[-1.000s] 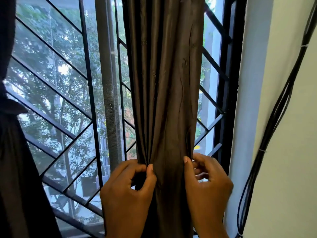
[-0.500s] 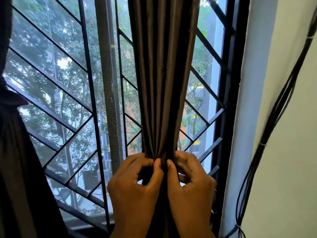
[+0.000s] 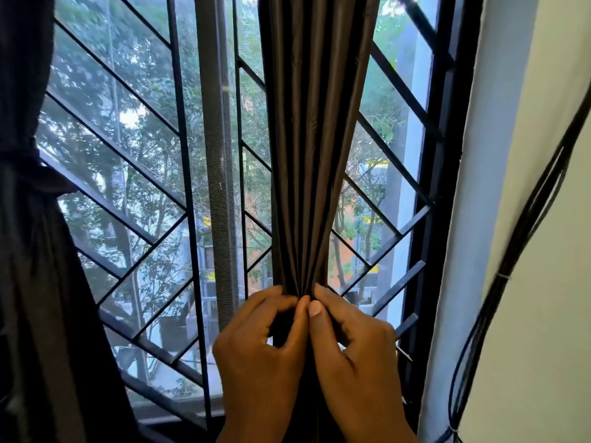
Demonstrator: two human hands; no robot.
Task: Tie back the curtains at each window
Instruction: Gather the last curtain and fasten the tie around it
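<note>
1. Step in hand: gathering. The brown curtain hangs down the middle of the window grille and is bunched into a narrow, pleated column.
2. Left hand: fingers curled round the left side of the bunch, thumb pressing the folds at the front. Gripping the curtain.
3. Right hand: same on the right side, fingers wrapped behind, thumb forward. Also gripping the curtain. The two thumbs meet at the pinch point, low on the grille.
4. Below the hands the curtain is mostly hidden; cannot tell how it hangs there.
5. No tie-back band or cord shows in either hand. Cannot tell if one is hidden behind the fabric.
6. Second curtain at the far left of the grille looks already cinched at its waist, so probably done; the middle one is the one left at this window.
7. Next move, judged: one hand must keep the bunch squeezed while the other frees itself to bring a tie round it, or knot the fabric itself. Loosen too early and the pleats likely spread.
8. Counts: two hands, two curtains, one grille, one grey vertical window post left of the gripped curtain, one bundle of black cables on the wall right of the grille.
</note>
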